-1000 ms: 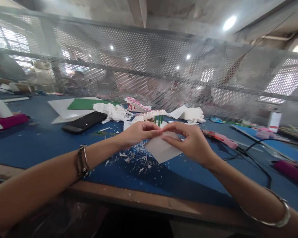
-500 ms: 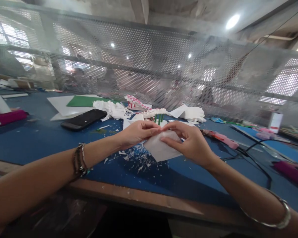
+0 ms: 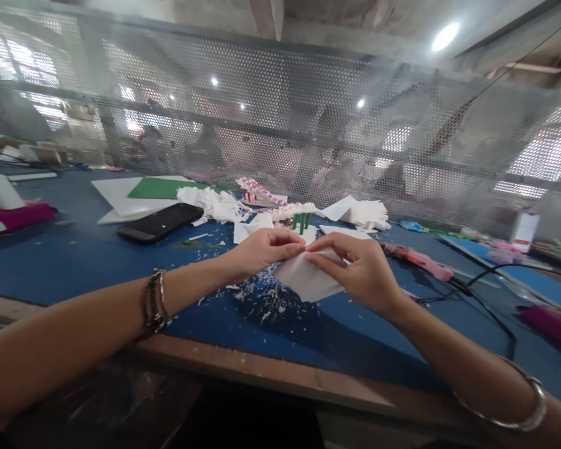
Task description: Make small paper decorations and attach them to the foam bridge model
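Note:
A thin white sheet of paper (image 3: 303,279) hangs from my fingers above the blue table. My left hand (image 3: 266,252) pinches its upper edge between thumb and forefinger. Right beside that pinch, my right hand (image 3: 359,268) grips the same sheet, thumb in front and fingers behind. The fingertips of both hands meet at the top of the paper. Below lie scattered white paper scraps (image 3: 273,296). Just beyond my hands stand small green sticks (image 3: 303,222) and a row of white pieces (image 3: 292,211).
To the left lie a black phone (image 3: 161,222), a green sheet (image 3: 163,188) and crumpled white paper (image 3: 215,204). A pink glue gun (image 3: 423,262) with a black cable rests on the right. White papers (image 3: 359,214) lie at the back before a perforated metal screen (image 3: 262,106).
My fingers have shifted slightly on the paper, and its lower part hangs a little differently. The whole view has moved slightly; both hands still hold the sheet.

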`<state>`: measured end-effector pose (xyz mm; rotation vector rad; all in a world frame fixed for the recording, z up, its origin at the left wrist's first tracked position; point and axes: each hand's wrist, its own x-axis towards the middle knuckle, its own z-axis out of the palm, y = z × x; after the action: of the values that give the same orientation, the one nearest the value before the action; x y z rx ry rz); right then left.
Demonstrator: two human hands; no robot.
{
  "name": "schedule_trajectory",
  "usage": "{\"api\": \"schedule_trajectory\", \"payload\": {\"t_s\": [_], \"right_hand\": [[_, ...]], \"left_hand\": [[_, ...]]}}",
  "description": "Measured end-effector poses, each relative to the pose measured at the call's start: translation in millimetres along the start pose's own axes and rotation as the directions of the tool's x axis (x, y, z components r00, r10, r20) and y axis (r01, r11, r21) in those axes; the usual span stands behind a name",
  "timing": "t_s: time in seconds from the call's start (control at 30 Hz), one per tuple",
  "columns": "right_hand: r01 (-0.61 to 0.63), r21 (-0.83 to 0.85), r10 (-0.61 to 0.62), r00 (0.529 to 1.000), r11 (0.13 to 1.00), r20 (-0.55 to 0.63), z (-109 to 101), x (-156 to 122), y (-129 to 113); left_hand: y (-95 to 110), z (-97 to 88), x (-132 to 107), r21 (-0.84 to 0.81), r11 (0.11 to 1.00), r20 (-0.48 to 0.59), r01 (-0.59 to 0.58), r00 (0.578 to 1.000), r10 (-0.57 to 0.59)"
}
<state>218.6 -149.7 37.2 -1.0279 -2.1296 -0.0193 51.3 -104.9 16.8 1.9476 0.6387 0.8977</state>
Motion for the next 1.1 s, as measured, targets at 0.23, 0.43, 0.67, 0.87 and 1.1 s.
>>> {"api": "schedule_trajectory", "payload": {"t_s": [0.23,0.43,0.67,0.87,1.1], "right_hand": [[-0.006,0.006,0.006,1.000,1.000,0.005,0.0,0.0,1.0],[-0.018,0.001,0.018,1.000,1.000,0.000,-0.1,0.6,-0.3],[-0.011,-0.010,0.010,0.999,1.000,-0.047,1.1,-0.4,-0.8],[-0.053,0.049,0.055,0.998,0.997,-0.043,2.0,-0.7,-1.1],[-0.065,0.070,0.067,0.997,0.995,-0.029,4.6,-0.1,0.3]], "left_hand": [[3.1,0.8,-1.1,0.010,1.000,-0.047,-0.030,0.998,0.030],[3.3,2.5,-1.3,-0.026,0.998,-0.091,-0.065,0.994,0.062],[1.0,3.9,-0.4,-0.090,0.990,-0.105,-0.107,0.990,0.097],[0.8,4.1,-2.5,-0.026,0.990,-0.093,-0.138,0.987,0.135],[5.5,-4.3,-4.3,0.373,0.858,-0.038,-0.354,0.918,0.395]]}}
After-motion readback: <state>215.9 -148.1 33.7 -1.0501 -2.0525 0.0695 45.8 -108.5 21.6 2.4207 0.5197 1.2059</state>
